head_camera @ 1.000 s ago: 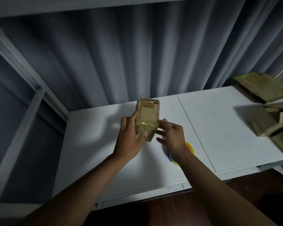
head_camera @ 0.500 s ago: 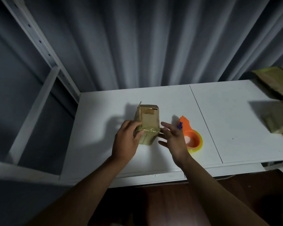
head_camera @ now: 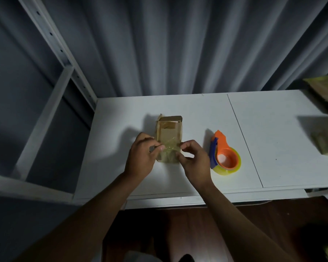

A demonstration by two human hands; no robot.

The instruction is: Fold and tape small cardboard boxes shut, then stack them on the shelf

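Both hands pressing tape on a small box at the bench's near edge.

The left hand (head_camera: 140, 157) and right hand (head_camera: 194, 159) pinch, fingers curled, the near end of the small brown cardboard box (head_camera: 169, 138), which lies flat on the white bench (head_camera: 197, 110), glossy clear tape wrinkled across it. It looks light and stiff yet crushable, the tape slick; gripping the long side walls seems safest. Just right lies the orange-and-blue tape dispenser (head_camera: 224, 155); further right, flattened cardboard pieces (head_camera: 325, 87).
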